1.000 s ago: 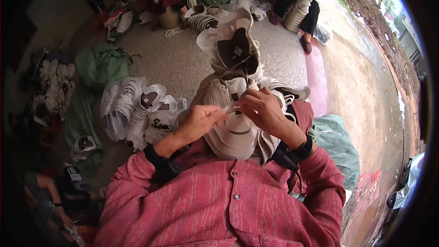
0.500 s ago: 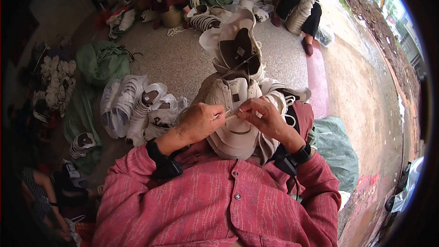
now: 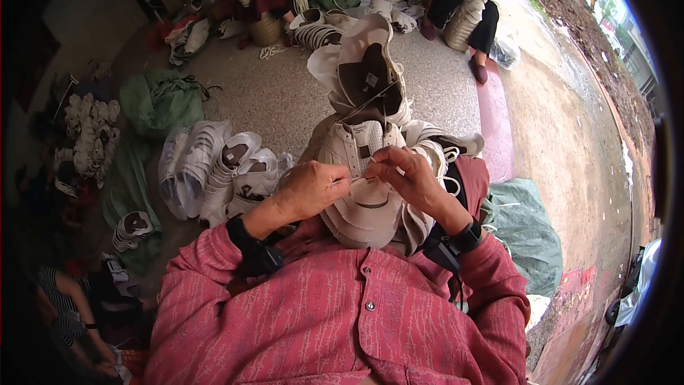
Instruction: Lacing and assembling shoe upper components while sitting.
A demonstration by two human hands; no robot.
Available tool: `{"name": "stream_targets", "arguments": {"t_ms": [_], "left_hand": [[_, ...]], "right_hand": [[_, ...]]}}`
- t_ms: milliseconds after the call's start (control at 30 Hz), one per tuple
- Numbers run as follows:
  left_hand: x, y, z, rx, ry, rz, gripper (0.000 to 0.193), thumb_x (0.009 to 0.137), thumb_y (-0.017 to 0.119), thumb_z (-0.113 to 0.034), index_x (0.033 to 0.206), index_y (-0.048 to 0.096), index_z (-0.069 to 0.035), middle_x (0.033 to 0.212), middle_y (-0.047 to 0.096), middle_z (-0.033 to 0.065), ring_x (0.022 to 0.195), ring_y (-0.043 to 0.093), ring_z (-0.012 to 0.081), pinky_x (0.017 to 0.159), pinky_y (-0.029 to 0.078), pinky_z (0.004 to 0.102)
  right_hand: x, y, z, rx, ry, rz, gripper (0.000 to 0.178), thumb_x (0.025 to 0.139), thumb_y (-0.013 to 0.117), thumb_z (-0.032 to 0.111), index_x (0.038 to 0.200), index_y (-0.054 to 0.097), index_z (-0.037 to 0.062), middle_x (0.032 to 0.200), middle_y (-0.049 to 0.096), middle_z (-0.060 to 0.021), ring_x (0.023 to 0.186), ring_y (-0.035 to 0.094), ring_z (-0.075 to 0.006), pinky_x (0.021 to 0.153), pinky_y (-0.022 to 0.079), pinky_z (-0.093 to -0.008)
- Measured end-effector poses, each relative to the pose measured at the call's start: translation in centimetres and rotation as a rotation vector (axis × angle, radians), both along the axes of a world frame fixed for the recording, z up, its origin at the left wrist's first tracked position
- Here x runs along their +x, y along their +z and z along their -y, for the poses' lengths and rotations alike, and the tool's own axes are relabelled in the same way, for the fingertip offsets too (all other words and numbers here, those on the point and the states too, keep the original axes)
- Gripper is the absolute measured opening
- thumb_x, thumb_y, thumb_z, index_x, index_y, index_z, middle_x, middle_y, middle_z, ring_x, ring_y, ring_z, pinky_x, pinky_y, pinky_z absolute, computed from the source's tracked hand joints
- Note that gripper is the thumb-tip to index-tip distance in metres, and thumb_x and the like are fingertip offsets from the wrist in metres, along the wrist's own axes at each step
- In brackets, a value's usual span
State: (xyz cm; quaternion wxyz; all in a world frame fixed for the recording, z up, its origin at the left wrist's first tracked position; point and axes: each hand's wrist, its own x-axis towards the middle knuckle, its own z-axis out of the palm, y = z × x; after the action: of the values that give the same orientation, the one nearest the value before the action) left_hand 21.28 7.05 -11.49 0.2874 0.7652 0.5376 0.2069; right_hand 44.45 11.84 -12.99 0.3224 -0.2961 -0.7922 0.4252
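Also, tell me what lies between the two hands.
In the head view, the pale shoe shows in the narrow gap between left hand and right hand; any lace there is unclear.

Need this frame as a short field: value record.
work piece: pale shoe, toe toward lower edge
left hand: fingers curled, at the shoe's left side
right hand: fingers pinched together, over its right side
held: too small to tell
to the left: stacked pale shoes, green sack
co-worker: upper right, seated

Both hands (image 3: pixel 317 187) pinch, nearly meeting; forearms (image 3: pixel 265 219) slant inward.
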Motion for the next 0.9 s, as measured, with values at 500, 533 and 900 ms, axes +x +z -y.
{"name": "stream_targets", "arguments": {"t_ms": [500,533,900], "left_hand": [[0.6,-0.5,-0.3,0.242,-0.038,-0.07,0.022,0.089,0.064,-0.028,0.081,0.065,-0.007,0.067,0.061,0.0181,0.064,0.063,0.0389,0.056,0.048,0.0438],[0.7,-0.5,-0.3,0.26,-0.032,-0.082,0.023,0.091,0.063,-0.029,0.084,0.064,-0.008,0.068,0.062,0.0183,0.065,0.063,0.0396,0.056,0.048,0.0451],[1.3,-0.3,-0.4,0.336,-0.057,-0.264,0.022,0.092,0.06,-0.024,0.079,0.061,-0.005,0.065,0.061,0.0196,0.064,0.063,0.0408,0.055,0.048,0.0486]], "right_hand": [[-0.2,-0.2,-0.4,-0.07,0.011,-0.026,0.015,0.095,0.058,0.01,0.103,0.06,-0.0025,0.087,0.071,-0.0109,0.081,0.068,-0.0195,0.073,0.051,-0.0318],[-0.2,-0.2,-0.4,-0.057,0.013,-0.027,0.015,0.095,0.059,0.01,0.103,0.06,-0.0026,0.087,0.071,-0.0109,0.081,0.068,-0.0196,0.073,0.052,-0.0318],[-0.1,0.2,-0.1,-0.09,0.016,-0.035,0.014,0.096,0.061,0.012,0.101,0.061,-0.0012,0.088,0.07,-0.0078,0.08,0.065,-0.0153,0.073,0.051,-0.0296]]}}
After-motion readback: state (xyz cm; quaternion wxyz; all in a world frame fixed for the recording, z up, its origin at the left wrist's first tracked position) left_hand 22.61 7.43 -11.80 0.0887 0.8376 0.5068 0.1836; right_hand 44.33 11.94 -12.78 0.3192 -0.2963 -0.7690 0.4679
